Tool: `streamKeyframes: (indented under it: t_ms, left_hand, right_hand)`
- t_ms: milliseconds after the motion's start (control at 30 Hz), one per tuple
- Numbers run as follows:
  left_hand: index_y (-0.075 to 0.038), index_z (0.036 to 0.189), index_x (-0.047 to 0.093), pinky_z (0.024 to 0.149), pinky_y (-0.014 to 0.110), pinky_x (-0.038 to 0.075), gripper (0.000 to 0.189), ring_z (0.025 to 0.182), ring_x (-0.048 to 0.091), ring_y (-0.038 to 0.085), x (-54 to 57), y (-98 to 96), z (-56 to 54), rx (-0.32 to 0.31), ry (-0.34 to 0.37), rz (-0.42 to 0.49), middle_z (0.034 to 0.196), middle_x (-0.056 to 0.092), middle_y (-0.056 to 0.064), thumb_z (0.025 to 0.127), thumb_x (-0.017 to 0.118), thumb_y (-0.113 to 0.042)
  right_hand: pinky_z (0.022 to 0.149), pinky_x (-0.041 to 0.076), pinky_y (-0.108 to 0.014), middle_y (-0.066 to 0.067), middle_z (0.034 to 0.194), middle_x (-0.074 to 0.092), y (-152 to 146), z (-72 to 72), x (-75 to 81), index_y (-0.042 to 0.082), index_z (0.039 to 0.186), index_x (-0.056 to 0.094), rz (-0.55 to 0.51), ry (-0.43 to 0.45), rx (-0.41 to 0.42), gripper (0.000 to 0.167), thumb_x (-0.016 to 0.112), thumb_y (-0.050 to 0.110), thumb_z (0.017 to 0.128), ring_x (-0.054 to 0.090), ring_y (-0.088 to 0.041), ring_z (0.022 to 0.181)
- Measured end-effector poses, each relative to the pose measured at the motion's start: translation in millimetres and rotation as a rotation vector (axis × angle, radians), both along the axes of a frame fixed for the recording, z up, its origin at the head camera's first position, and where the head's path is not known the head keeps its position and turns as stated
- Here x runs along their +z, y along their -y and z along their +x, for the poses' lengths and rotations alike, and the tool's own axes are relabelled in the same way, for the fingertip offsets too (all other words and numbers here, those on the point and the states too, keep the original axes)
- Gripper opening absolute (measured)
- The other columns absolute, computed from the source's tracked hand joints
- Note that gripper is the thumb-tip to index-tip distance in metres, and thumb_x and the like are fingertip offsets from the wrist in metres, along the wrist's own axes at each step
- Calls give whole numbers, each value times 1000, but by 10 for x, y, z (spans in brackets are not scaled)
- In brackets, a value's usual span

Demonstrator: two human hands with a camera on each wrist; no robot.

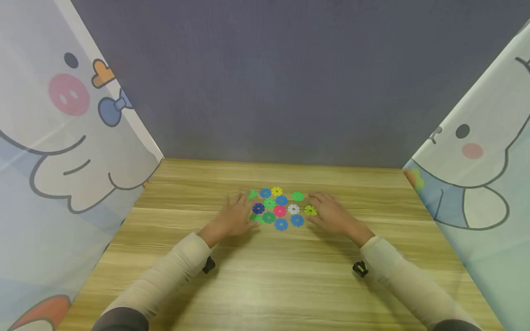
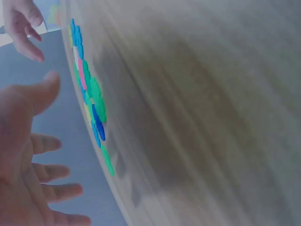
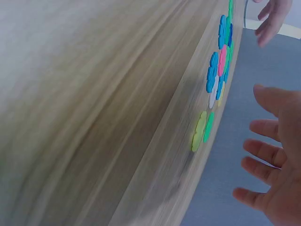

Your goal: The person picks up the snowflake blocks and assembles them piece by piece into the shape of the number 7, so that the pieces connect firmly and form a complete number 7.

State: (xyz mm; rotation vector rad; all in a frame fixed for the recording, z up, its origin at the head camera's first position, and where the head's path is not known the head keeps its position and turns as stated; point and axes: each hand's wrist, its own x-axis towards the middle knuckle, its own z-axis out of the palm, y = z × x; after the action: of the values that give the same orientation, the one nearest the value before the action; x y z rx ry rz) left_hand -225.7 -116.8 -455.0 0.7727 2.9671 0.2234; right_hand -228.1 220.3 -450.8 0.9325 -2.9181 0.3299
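Several flat notched plastic discs lie grouped on the wooden table, among them a pink disc (image 1: pixel 279 211), a white disc (image 1: pixel 293 209), a dark blue disc (image 1: pixel 258 208) and a yellow disc (image 1: pixel 276 191). At the group's left side is my left hand (image 1: pixel 237 217), fingers spread, partly covering green discs in the head view. My right hand (image 1: pixel 330 214) is on the other side, nearest a yellow-green disc (image 1: pixel 310 210). Both wrist views show the left palm (image 2: pixel 21 188) and right palm (image 3: pixel 287 165) raised above the table, holding nothing.
The wooden table (image 1: pixel 265 276) runs back to a dark grey panel (image 1: pixel 265 82). Cartoon-printed sheets stand along the left side (image 1: pixel 103 151) and right side (image 1: pixel 476 184). A small black device (image 1: pixel 360 269) sits under the right wrist, another (image 1: pixel 209 265) under the left.
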Motion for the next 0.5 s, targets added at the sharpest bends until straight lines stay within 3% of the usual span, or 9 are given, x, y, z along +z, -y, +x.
streamKeyframes:
  t_ms: [133, 300, 500]
  left_hand:
    - [-4, 147, 51, 113, 65, 41, 71, 137, 50, 43, -28, -20, -1, -30, 5, 22, 147, 53, 21, 93, 72, -45]
    - [0, 127, 66, 99, 50, 57, 55, 114, 64, 34, -82, -47, 0, -81, -43, 9, 120, 69, 17, 91, 76, -40]
    - [-3, 122, 69, 108, 49, 53, 50, 125, 63, 37, -154, -101, 11, -103, -31, 16, 127, 70, 19, 90, 78, -40]
  right_hand:
    - [107, 50, -58, -15, 124, 69, 72, -31, -18, 5, 128, 69, -14, -63, 41, 42, 76, 28, 93, 64, -35, 117]
    - [98, 56, -51, -10, 110, 76, 172, -67, -84, 4, 117, 73, 6, -107, 96, 34, 77, 23, 90, 71, -29, 101]
    - [87, 60, -44, -5, 100, 76, 239, -52, -155, 7, 105, 74, 49, -56, 93, 29, 81, 29, 87, 70, -22, 88]
